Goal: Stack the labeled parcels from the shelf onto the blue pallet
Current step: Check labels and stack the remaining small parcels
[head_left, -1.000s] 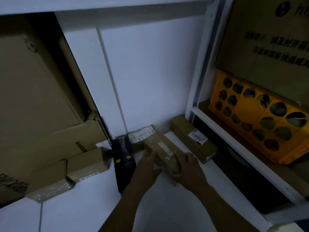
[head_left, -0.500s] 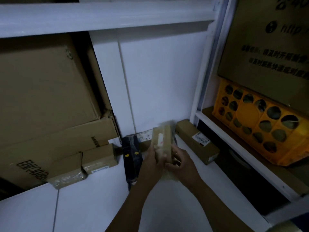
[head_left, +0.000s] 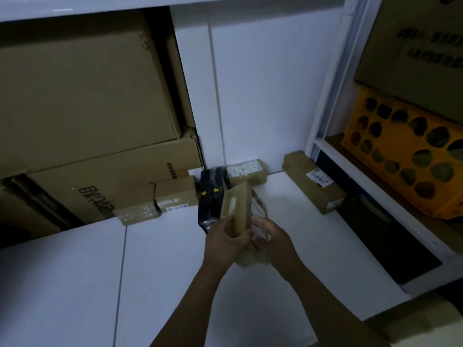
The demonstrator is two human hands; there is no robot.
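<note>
A small brown taped parcel (head_left: 236,209) with a white label stands tilted on edge above the white shelf (head_left: 175,259). My left hand (head_left: 224,240) grips its lower left side. My right hand (head_left: 271,237) holds its right face, over the label. A crumpled bit of wrapping shows beneath the hands. Behind it stands a black parcel (head_left: 210,196) with yellow arrows, and a flat labeled parcel (head_left: 246,171) lies against the back wall. A long labeled brown parcel (head_left: 313,182) lies to the right. The blue pallet is out of view.
Large cardboard boxes (head_left: 82,96) fill the left of the shelf, with two small boxes (head_left: 175,196) in front of them. A white upright post (head_left: 328,96) bounds the right side. Beyond it sit a yellow perforated crate (head_left: 411,151) and a big box.
The parcel lay flat under both hands a second ago. It has been tipped up on edge and drawn toward me, with both hands closing round it.
</note>
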